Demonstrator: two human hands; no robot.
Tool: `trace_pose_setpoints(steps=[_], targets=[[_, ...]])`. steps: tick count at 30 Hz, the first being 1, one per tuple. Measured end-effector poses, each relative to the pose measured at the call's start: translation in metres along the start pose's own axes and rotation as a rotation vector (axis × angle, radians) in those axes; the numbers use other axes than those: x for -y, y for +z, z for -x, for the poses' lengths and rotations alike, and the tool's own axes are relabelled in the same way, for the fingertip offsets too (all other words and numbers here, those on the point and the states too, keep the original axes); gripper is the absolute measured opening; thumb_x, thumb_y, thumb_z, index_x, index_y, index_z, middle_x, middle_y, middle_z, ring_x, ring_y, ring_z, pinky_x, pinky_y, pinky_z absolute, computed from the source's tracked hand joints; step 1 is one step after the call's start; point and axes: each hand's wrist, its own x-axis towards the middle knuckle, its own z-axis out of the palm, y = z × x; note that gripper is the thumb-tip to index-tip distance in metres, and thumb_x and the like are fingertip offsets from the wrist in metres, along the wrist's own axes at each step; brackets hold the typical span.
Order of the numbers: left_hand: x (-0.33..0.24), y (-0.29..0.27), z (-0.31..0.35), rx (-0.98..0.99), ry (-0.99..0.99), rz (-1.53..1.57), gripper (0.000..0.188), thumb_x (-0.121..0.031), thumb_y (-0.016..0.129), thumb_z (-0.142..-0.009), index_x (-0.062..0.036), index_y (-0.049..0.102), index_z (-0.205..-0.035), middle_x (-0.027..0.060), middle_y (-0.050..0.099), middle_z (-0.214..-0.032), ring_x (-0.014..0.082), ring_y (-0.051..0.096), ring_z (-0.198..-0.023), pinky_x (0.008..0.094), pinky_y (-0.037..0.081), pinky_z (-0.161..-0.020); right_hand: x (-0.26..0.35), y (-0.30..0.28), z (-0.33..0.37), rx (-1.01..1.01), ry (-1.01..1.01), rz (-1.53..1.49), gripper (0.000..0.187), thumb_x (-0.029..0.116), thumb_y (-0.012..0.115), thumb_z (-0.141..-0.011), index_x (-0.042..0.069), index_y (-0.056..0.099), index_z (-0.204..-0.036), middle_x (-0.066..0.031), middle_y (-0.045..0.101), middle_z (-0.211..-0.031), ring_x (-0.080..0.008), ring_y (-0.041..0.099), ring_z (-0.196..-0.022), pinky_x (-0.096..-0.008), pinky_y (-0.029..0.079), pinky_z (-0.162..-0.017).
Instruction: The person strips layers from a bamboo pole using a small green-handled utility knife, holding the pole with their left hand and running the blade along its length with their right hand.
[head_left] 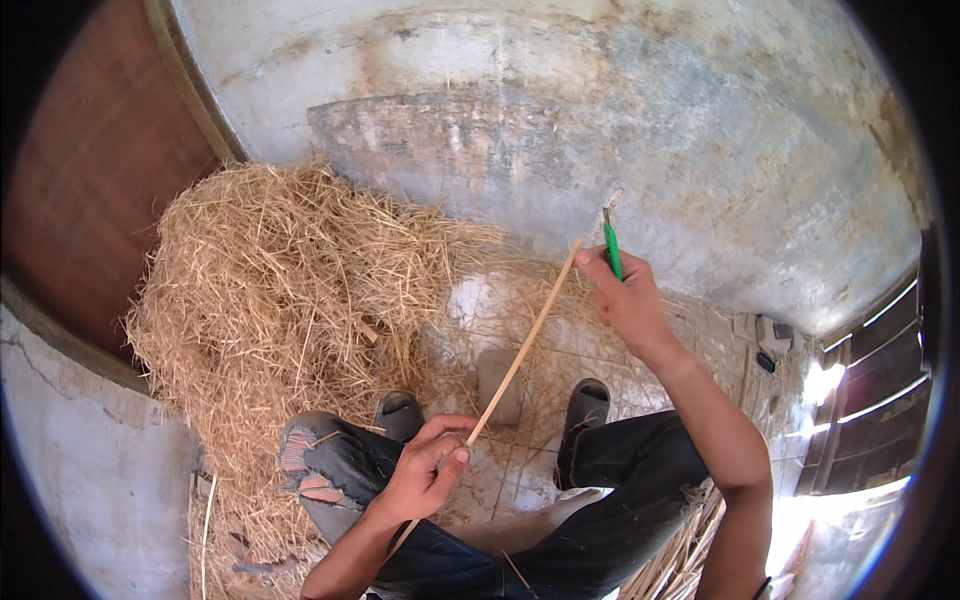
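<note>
A thin, pale bamboo-like strip (524, 346) slants across in front of me, from my left thigh up to the right. My left hand (425, 474) is closed round its lower part, above my left knee. Farther off, my right hand (627, 302) holds a green-handled cutter knife (611, 250), its blade pointing up and away. The fingertips of that hand are at the strip's far end; whether they pinch it I cannot tell. The strip's lower end passes under my left hand and rests by my leg.
A large heap of straw-like shavings (290, 270) fills the left, against the wall (620, 110) and a brown door (90, 170). A grey block (499, 385) lies between my sandalled feet. Long thin strips (683, 548) lie by my right leg. A small black object (766, 362) is at right.
</note>
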Motion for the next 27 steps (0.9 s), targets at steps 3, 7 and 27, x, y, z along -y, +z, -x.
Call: trace_pose_setpoints(steps=[3,7,27], targets=[[0.001,0.003,-0.002,0.002,0.035,0.017,0.024,-0.012,0.056,-0.101,0.0013,0.061,-0.081,0.0207,0.062,-0.124,0.0292,0.064,-0.097,0.0359,0.050,-0.081,-0.009,0.007,0.001,0.028,0.023,0.039,0.029,0.031,0.070,-0.099,0.002,0.071,-0.093,0.0082,0.046,-0.064,-0.0023,0.039,-0.061,-0.0263,0.031,-0.053],[0.008,0.007,-0.003,-0.030,0.061,0.055,0.036,-0.021,0.052,-0.105,0.0010,0.059,-0.077,0.0202,0.062,-0.122,0.0201,0.058,-0.082,0.0328,0.047,-0.073,-0.015,0.015,0.008,0.131,0.038,-0.001,0.029,0.032,0.072,-0.097,0.003,0.071,-0.092,0.0077,0.045,-0.062,-0.0035,0.038,-0.059,-0.0272,0.031,-0.053],[0.016,0.000,-0.002,-0.117,-0.021,0.204,0.043,-0.029,0.044,-0.110,0.0014,0.057,-0.083,0.0149,0.062,-0.123,0.0131,0.055,-0.080,0.0288,0.047,-0.072,-0.002,0.064,0.081,0.519,-0.515,0.875,0.054,0.056,0.056,-0.098,0.005,0.064,-0.082,-0.0141,0.060,-0.053,-0.0358,0.062,-0.049,-0.0463,0.048,-0.046]])
